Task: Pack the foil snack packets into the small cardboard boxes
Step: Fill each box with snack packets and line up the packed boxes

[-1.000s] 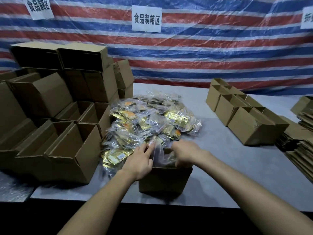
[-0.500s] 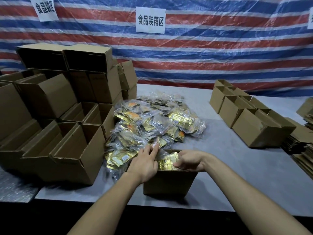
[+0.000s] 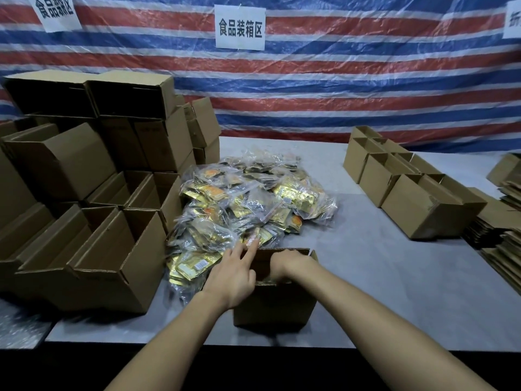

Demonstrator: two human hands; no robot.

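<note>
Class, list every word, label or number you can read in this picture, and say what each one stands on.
"食品装箱区": white paper sign on the striped tarp.
Left sign: starts "食品", rest blurred.
Right sign: cut off at the edge, unreadable.
Foil packets: print too small to read.

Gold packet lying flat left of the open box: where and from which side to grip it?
Likely pinch the gold packet by its near edge from above-left: it lies flat, that edge uncovered, while left hand and box crowd its right.
</note>
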